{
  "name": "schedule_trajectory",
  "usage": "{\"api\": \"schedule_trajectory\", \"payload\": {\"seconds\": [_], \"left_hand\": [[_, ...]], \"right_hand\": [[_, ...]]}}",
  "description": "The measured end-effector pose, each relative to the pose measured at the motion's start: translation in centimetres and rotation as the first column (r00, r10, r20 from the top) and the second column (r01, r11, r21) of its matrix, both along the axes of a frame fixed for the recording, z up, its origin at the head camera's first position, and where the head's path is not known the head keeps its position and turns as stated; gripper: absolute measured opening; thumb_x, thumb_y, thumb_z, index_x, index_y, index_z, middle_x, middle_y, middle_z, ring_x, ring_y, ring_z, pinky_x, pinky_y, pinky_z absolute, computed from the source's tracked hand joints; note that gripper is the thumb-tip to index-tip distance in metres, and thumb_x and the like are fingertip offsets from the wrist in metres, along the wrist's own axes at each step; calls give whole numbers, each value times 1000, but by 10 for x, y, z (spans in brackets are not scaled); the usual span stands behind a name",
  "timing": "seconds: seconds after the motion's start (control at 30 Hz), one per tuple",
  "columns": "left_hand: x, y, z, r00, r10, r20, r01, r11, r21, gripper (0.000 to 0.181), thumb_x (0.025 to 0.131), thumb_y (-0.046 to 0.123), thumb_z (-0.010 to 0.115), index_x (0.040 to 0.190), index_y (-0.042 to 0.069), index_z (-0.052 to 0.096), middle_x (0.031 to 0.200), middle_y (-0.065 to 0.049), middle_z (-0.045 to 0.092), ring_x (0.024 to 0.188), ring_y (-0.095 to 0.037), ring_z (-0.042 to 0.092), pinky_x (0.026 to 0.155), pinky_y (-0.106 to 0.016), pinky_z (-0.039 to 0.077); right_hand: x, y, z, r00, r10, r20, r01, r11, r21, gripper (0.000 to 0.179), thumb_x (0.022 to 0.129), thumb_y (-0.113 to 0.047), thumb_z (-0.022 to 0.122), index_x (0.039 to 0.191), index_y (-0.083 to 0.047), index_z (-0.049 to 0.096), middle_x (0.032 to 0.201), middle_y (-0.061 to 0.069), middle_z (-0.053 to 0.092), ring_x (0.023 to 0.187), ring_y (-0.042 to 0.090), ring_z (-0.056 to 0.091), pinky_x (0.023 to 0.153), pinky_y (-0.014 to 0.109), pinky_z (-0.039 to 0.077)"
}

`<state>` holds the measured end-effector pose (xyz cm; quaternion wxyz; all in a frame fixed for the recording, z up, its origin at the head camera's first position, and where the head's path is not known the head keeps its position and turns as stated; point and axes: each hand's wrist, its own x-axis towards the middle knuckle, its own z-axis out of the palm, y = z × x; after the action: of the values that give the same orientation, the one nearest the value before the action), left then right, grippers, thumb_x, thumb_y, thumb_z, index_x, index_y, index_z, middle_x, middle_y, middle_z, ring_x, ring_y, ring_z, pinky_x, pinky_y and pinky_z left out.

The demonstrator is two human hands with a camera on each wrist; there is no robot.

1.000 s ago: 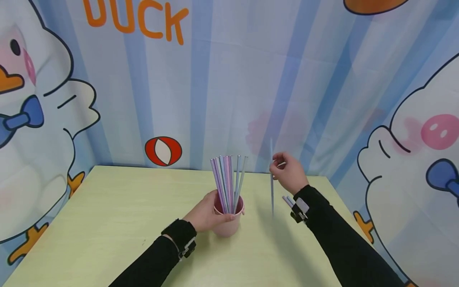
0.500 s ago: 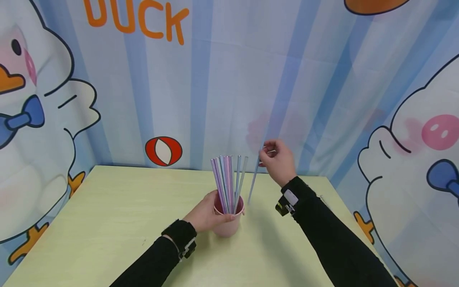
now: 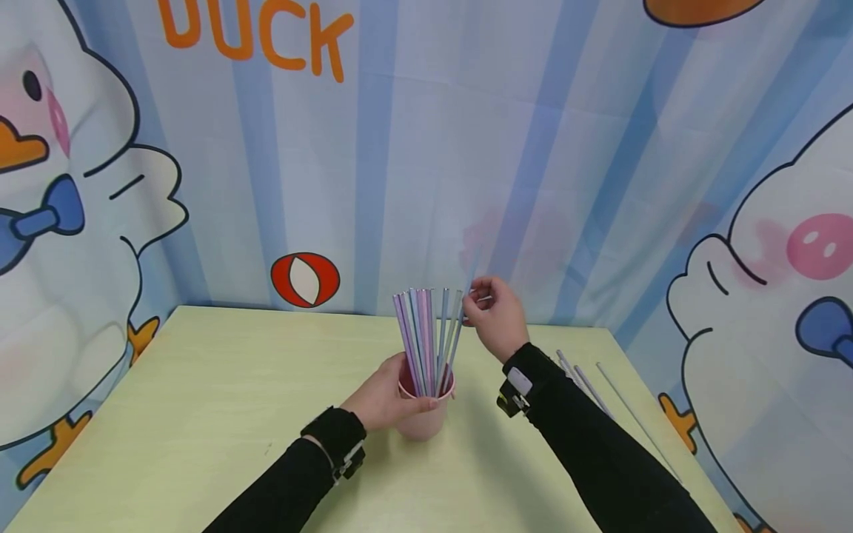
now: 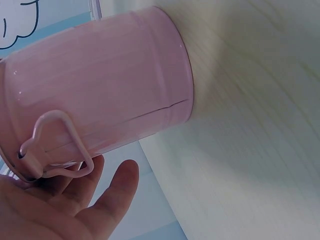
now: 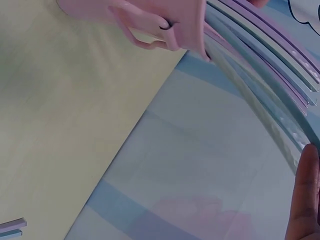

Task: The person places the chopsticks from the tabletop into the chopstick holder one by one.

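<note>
My left hand grips a small pink metal bucket around its side, thumb across the front below the rim. Upright in the bucket stand several purple, pink and pale blue drinking straws. With my right hand I pinch a bluish straw, slightly tilted, its lower end inside the bucket's mouth at the right. In the left wrist view, left fingers curve behind the bucket near its wire handle. Only a finger of the right hand shows clearly in the right wrist view, beside the straws.
Several loose straws lie on the pale yellow table at the right, partly hidden by the right sleeve. A blue striped curtain with cartoon ducks hangs behind the table's back edge.
My right hand has moved left with the straw, then down, bringing the straw's lower end into the bucket. Loose straws at the right have come into view. The left hand stays still.
</note>
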<state>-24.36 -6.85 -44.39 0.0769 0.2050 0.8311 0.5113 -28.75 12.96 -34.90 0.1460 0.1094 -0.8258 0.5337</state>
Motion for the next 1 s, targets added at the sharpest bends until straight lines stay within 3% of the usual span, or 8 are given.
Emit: {"api": "schedule_trajectory", "payload": {"seconds": [0.7,1.0], "left_hand": [[0,1,2,1000,-14,-17,14,1000,-9,86,80,35,79,149,17,31,141,-5,48,123,-24,52,104,-48,44],[1,0,0,999,-33,-40,33,999,4,86,81,34,79,150,16,31,142,-5,48,124,-24,51,104,-47,45]], "right_hand": [[6,0,-45,994,-72,76,65,993,94,22,91,-10,63,110,-1,57,90,12,61,76,22,64,68,36,61],[8,1,-59,992,-46,114,34,993,113,24,92,-13,64,112,-2,58,90,10,61,74,20,63,67,34,60]]}}
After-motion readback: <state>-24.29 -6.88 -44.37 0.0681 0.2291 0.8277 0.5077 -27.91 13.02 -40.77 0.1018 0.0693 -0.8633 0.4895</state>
